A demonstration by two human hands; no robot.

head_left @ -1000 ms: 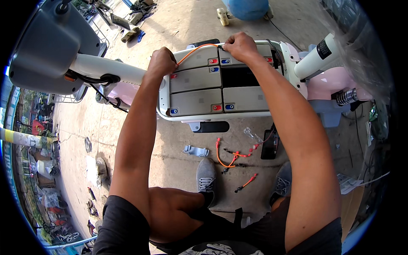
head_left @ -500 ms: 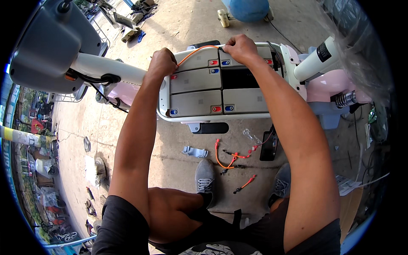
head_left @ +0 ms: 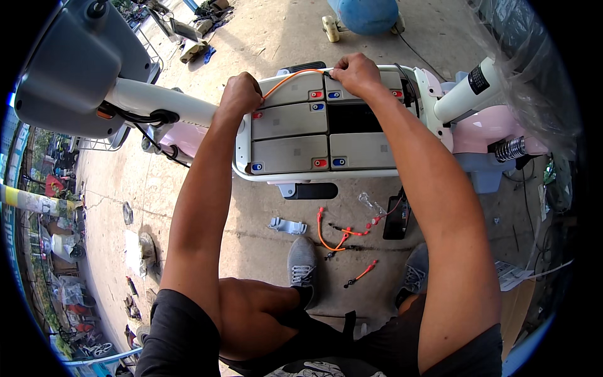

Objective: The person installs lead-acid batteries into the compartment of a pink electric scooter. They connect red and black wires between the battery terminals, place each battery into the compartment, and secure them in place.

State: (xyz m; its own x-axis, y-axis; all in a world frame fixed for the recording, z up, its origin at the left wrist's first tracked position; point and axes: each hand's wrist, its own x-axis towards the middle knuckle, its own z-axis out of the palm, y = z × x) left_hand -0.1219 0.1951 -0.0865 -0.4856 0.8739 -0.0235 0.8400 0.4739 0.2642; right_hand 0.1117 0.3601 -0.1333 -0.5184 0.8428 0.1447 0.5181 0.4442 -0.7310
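Observation:
An orange cable (head_left: 292, 74) arches along the back edge of gray battery blocks (head_left: 289, 154), which have red and blue terminals and sit in the white frame of a scooter (head_left: 282, 177). My left hand (head_left: 242, 91), fingers closed, grips the cable's left end near the back-left block; that end is hidden by my fingers. My right hand (head_left: 355, 72) pinches the cable's black right end over the back middle of the blocks. A dark opening (head_left: 352, 118) shows between the right-hand blocks.
Several orange cables (head_left: 336, 245), a pale blue plastic part (head_left: 287, 225) and a black object (head_left: 397, 217) lie on the concrete below the frame. A gray display housing (head_left: 72, 75) and white column (head_left: 160, 97) stand left. A blue barrel (head_left: 364, 12) sits behind; plastic sheeting (head_left: 527, 75) hangs right.
Both hands keep hold of the cable in nearly the same places. The scooter and floor items appear slightly lower in the view; otherwise little differs.

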